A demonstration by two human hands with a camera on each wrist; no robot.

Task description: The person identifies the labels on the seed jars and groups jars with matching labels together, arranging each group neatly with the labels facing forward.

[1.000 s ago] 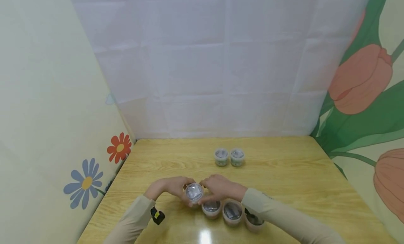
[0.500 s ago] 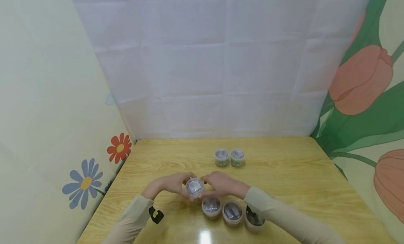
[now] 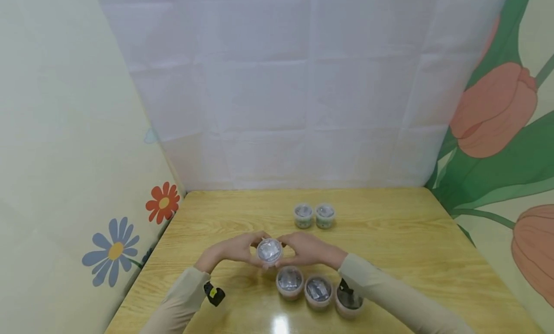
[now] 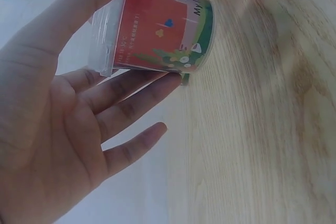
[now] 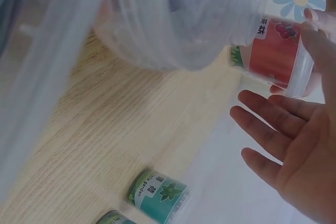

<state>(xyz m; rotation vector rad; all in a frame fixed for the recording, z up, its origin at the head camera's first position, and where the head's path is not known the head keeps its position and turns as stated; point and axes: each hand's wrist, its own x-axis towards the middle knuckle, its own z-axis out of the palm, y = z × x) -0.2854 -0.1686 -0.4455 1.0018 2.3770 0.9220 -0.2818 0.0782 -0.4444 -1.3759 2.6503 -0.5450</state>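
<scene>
Nearest the viewer, a row of three red cups [image 3: 318, 290] with clear lids stands upright on the wooden table [image 3: 411, 247], side by side and almost touching. The right forearm in its beige sleeve [image 3: 389, 300] passes over the rightmost cup of the row. A black strap with a yellow mark [image 3: 214, 293] sits on the left wrist.

Just beyond the left end of that row, both hands meet around a single red cup [image 3: 269, 251], which is raised off the table. The left hand [image 3: 235, 250] holds the cup from its left side: in the left wrist view the thumb lies along the top of the cup [image 4: 160, 27] and the straightened fingers [image 4: 131, 90] support it from below, pinching it between them. The cup lies tilted on its side there, lid rim toward the palm. The right hand [image 3: 305, 249] holds the same cup from the right; the right wrist view shows a fingertip on the cup [image 5: 273, 51] near the lid rim [image 5: 304, 64], with the remaining fingers [image 5: 268, 124] spread and relaxed below it.

Farther back, well apart from the hands, two green cups [image 3: 313, 215] stand upright and touching, right of the table's centre. Their green labels show in the right wrist view [image 5: 157, 193].
</scene>
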